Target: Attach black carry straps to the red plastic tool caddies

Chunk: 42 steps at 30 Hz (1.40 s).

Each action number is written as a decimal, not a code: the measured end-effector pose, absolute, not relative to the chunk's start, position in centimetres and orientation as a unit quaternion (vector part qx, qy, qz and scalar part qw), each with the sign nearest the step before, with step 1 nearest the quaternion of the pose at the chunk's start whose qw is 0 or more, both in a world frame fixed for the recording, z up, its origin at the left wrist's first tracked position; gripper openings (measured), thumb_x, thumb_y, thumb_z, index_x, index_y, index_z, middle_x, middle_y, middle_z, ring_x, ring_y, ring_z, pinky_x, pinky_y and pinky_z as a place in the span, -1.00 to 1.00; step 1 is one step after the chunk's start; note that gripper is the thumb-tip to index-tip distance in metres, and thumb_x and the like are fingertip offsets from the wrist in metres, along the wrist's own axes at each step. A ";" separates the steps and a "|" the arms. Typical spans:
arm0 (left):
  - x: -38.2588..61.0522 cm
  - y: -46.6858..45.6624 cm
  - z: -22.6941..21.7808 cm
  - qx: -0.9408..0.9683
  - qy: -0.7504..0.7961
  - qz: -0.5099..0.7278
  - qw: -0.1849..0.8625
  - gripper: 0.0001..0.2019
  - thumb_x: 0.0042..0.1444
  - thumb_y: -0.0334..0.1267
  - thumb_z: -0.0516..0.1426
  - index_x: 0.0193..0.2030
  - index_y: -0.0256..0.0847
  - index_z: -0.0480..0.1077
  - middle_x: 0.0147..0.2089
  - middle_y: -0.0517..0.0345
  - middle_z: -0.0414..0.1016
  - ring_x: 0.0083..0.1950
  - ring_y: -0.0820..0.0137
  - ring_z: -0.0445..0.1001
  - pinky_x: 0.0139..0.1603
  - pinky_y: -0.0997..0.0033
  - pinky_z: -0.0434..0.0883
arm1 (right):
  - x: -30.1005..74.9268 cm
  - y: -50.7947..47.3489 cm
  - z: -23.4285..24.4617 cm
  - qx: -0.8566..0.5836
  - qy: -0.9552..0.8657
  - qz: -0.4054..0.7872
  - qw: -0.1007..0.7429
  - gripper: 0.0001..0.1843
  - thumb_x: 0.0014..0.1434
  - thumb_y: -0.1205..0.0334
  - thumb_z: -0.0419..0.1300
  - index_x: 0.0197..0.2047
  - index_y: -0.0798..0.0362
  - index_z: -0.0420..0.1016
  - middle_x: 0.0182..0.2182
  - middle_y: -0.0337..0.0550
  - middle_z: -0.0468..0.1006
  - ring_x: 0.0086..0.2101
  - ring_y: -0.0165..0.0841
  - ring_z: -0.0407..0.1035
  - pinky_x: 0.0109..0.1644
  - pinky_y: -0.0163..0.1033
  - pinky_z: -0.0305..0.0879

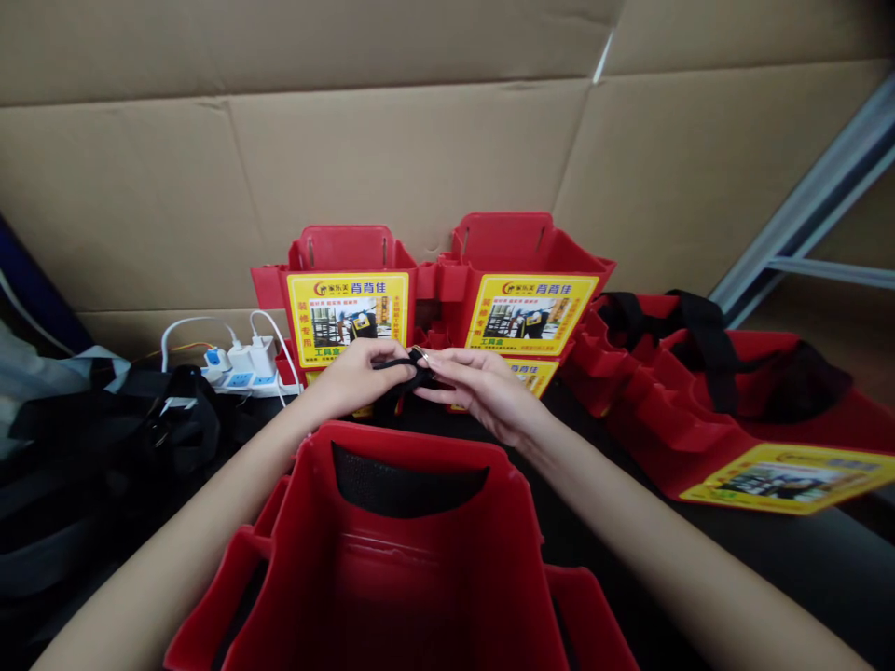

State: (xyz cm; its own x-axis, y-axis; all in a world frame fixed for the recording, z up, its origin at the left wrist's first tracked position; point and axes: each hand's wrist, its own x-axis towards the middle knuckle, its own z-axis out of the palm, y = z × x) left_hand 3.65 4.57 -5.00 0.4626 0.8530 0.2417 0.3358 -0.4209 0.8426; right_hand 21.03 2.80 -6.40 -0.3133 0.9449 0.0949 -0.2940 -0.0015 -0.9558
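Both hands meet just beyond the rim of a red plastic tool box (419,578), which stands closest to me with its open top facing up. A black strap (414,375) is pinched in my left hand (367,376). My right hand (479,384) has its thumb and fingers closed on a small metal buckle (421,353) at the strap's end. Black webbing (406,485) also runs across the inside of the box's far wall. The strap's lower part is hidden behind that wall.
Behind my hands stand red boxes with yellow labels (350,317) (535,315). More red boxes with black straps (706,349) lie at right. At left are a pile of black straps (174,438) and a power strip with chargers (244,368). Cardboard (406,168) lines the back.
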 end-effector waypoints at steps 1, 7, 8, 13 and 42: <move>3.7 4.5 -5.0 0.771 0.387 0.344 0.369 -0.89 -0.03 -0.29 0.10 -0.49 -0.27 0.34 -0.45 0.24 0.35 -0.35 0.48 0.28 -0.25 0.48 0.24 | 21.1 2.8 -6.3 -0.322 -0.513 0.629 0.488 -0.90 -0.05 0.32 0.27 -0.38 0.09 0.56 -0.27 -0.14 0.58 -0.21 -0.40 0.44 -0.06 -0.19 0.39; 3.7 4.3 -4.8 0.774 0.407 0.336 0.350 -0.84 0.00 -0.24 0.08 -0.50 -0.29 0.33 -0.54 0.29 0.26 -0.48 0.51 0.19 -0.42 0.50 0.15 | 21.6 2.8 -5.9 -0.308 -0.521 0.646 0.464 -0.86 -0.09 0.35 0.29 -0.37 0.15 0.56 -0.29 -0.07 0.58 -0.22 -0.33 0.45 -0.08 -0.14 0.40; 3.7 4.2 -4.8 0.773 0.409 0.336 0.348 -0.83 0.01 -0.24 0.07 -0.51 -0.29 0.32 -0.56 0.30 0.24 -0.49 0.52 0.18 -0.43 0.50 0.13 | 21.6 2.9 -5.9 -0.308 -0.518 0.647 0.466 -0.85 -0.10 0.34 0.29 -0.36 0.15 0.56 -0.29 -0.07 0.58 -0.22 -0.32 0.45 -0.09 -0.14 0.41; 3.7 4.2 -4.8 0.782 0.388 0.342 0.348 -0.80 0.04 -0.22 0.07 -0.51 -0.30 0.32 -0.54 0.30 0.26 -0.47 0.54 0.21 -0.42 0.52 0.16 | 21.4 3.1 -6.0 -0.328 -0.517 0.621 0.489 -0.85 -0.15 0.32 0.33 -0.43 0.16 0.52 -0.36 -0.16 0.56 -0.32 -0.40 0.45 -0.14 -0.19 0.44; 3.7 4.8 -5.9 0.799 0.284 0.479 0.226 -0.91 -0.03 -0.29 0.19 -0.41 -0.27 0.42 -0.42 0.16 0.48 -0.41 0.49 0.40 -0.35 0.50 0.34 | 20.8 2.5 -5.7 -0.355 -0.599 0.502 0.513 -0.64 -0.21 0.20 0.36 -0.36 0.06 0.30 -0.41 -0.32 0.42 -0.33 -0.45 0.41 -0.21 -0.23 0.46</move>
